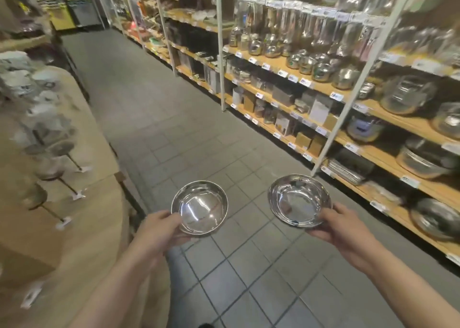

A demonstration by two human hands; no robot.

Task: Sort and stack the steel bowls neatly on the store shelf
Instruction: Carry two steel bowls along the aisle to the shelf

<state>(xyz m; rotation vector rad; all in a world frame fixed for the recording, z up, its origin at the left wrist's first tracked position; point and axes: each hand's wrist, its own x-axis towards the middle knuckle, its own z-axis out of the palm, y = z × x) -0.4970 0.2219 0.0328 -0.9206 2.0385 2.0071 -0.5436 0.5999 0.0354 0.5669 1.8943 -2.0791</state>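
1. I see two round, polished steel bowls held over the grey tiled floor (249, 265), well apart: the left bowl (199, 207) is smooth inside, and the right bowl (300, 200) looks like a nested stack, though I cannot count the layers.
2. My left hand (159, 230) grips the left bowl's near rim; my right hand (341, 224) pinches the right bowl's near edge. Fingers underneath are hidden.
3. The wooden shelf (388, 158) on the right carries blurred steelware, and its price tags are unreadable.
4. The display (49, 153) on the left is smeared.
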